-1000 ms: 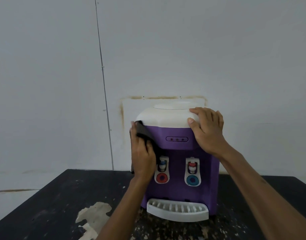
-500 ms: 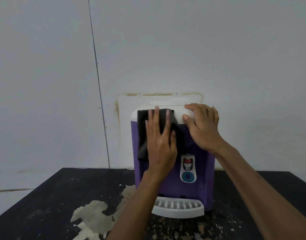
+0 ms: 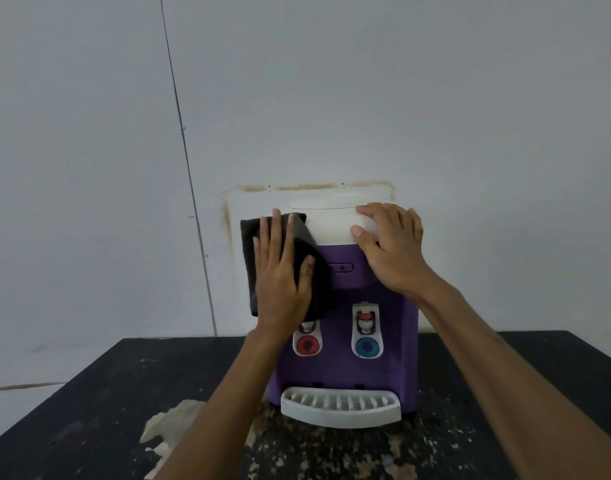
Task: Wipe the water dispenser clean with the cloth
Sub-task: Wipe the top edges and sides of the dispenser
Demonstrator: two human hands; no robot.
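A purple water dispenser (image 3: pixel 345 372) with a white top (image 3: pixel 331 225) stands on a dark table. It has a red tap button (image 3: pixel 307 344), a blue tap button (image 3: pixel 366 346) and a white drip tray (image 3: pixel 340 405). My left hand (image 3: pixel 281 282) presses a black cloth (image 3: pixel 302 233) flat against the dispenser's upper left front, fingers straight. My right hand (image 3: pixel 390 247) rests on the white top's right corner, thumb on the front face. The cloth hides the left edge of the dispenser.
The dark table (image 3: pixel 89 420) has worn, peeling patches (image 3: pixel 172 427) in front of the dispenser. A grey wall (image 3: pixel 331 98) stands right behind, with a stained rectangular outline (image 3: pixel 227 216) and a thin vertical cable (image 3: pixel 186 161).
My left hand brought the cloth from the dispenser's left side onto its front, then slid it left to the upper left corner. My right hand stayed on the top.
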